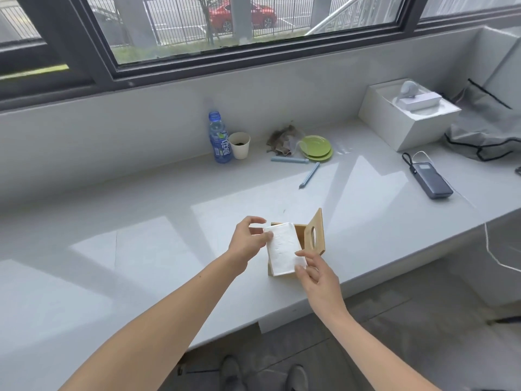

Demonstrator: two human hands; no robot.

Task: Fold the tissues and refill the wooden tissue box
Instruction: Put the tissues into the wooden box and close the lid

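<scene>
Loading a folded tissue stack (284,248) into the wooden tissue box (303,235) looks like the step in hand. The box sits near the front edge of the white table (141,221), its slotted lid (315,232) swung up on the right side w/ the oval dispenser hole showing. The stack lies tilted over the box opening, not yet seated; far end sits near the box's back wall, near end hangs out over the front.

Left hand (248,241): thumb and fingers pinching the stack's upper left corner. Right hand (315,270): fingertips pressed on the lower right corner, other fingers loosely spread.

Judgement: folding seems done for this batch; refill approx. midway. Next move calls for squaring the stack w/ the box walls, pushing it down flat, then dropping the lid. Risk: top sheets slide or crumple if pressed unevenly.

Writing: the blue drink bottle (220,139) at the back carries white Chinese characters on its label, too small to read for certain. The dark power bank (428,180) at right has a small display, digits unreadable. No text visible on the paper cup (240,145), green plates (315,148), or white carton (406,117). A small dark mark on the lid's edge, illegible.
</scene>
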